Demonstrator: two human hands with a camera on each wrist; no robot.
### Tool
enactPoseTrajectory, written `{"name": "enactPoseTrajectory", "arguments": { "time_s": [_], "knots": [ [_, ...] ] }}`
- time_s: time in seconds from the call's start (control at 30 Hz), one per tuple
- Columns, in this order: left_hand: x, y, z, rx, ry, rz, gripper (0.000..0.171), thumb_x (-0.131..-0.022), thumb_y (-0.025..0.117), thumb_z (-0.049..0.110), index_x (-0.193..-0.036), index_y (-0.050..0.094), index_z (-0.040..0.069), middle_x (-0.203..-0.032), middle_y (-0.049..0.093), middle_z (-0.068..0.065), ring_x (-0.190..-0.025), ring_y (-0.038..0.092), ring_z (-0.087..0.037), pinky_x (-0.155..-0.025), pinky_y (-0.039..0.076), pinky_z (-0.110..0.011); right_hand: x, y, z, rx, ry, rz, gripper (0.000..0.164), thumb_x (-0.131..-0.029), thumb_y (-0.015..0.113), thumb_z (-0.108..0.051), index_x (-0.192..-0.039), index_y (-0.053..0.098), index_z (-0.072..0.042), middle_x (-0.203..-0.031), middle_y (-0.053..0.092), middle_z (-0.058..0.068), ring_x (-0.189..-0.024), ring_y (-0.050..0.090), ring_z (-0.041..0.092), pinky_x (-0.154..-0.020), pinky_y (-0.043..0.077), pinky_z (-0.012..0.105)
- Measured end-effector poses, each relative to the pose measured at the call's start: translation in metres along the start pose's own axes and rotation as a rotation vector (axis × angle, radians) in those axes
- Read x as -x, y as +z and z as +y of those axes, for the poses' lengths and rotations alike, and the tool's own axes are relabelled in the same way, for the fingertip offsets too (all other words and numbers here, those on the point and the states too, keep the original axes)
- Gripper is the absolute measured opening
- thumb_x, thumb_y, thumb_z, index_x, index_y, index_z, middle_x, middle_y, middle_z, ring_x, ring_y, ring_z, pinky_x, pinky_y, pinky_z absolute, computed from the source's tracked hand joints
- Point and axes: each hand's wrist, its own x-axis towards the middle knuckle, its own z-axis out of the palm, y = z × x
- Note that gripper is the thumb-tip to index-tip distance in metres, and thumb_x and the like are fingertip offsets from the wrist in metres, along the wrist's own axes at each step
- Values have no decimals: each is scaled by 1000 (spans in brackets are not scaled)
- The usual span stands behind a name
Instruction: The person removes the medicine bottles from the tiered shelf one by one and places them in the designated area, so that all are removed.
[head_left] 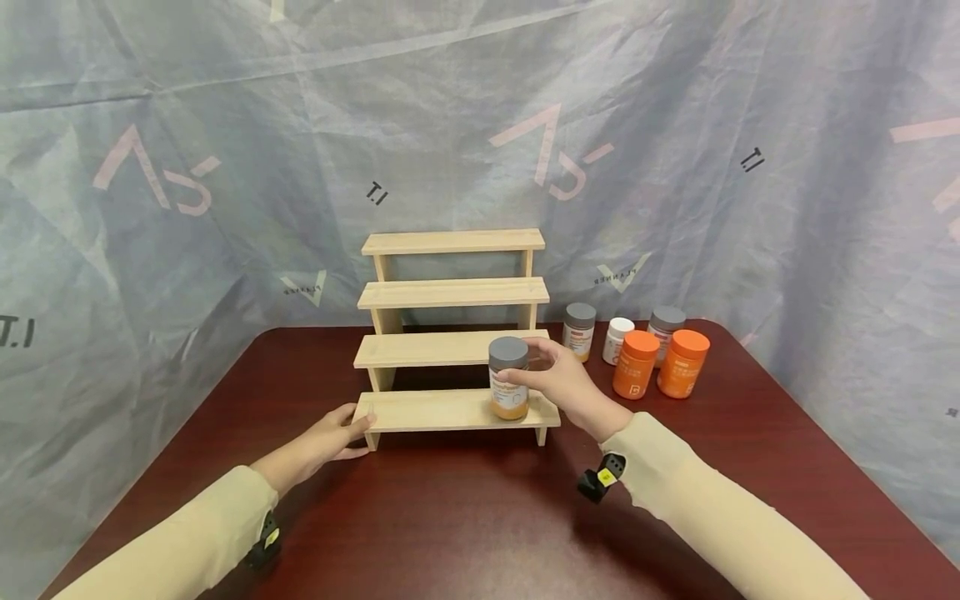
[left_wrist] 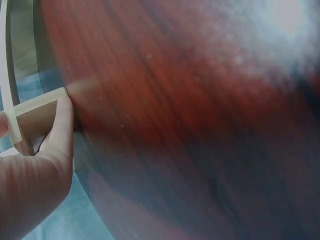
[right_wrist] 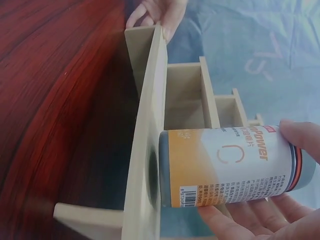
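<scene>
A pale wooden tiered rack (head_left: 427,410) with several steps stands on the table. My right hand (head_left: 567,385) grips a supplement bottle (head_left: 509,392) with a grey lid and a white and orange label, thumb on one side and fingers on the other. In the right wrist view the base of the bottle (right_wrist: 225,167) is right at the lowest step, near its right end. My left hand (head_left: 327,442) holds the left end of that step, thumb on top. In the left wrist view a finger of the left hand (left_wrist: 55,150) lies along the side support.
Right of the rack stand two orange bottles (head_left: 636,367), a small white bottle (head_left: 617,340) and two more grey-lidded bottles (head_left: 580,327). A grey printed cloth (head_left: 450,125) hangs behind the dark red table (head_left: 450,517).
</scene>
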Motion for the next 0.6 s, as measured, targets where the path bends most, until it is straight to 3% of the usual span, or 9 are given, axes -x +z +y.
{"name": "enactPoseTrajectory", "arguments": {
  "time_s": [0.2,0.6],
  "knots": [
    [-1,1,-1,10,-5,5,64,-104,45,31,-147,19,-9,-142,32,-37,-135,36,-48,-96,56,-43,2,-14,10,14,22,10,74,-80,81,-34,-142,46,-13,-136,54,13,-128,48,29,-107,45,46],
    [-1,1,1,23,-8,11,63,-104,46,31,-147,21,-8,-142,33,-38,-136,35,-48,-94,57,-41,6,-41,15,27,51,51,78,-82,78,-34,-146,40,-10,-137,50,18,-127,47,31,-105,48,45]
  ]
}}
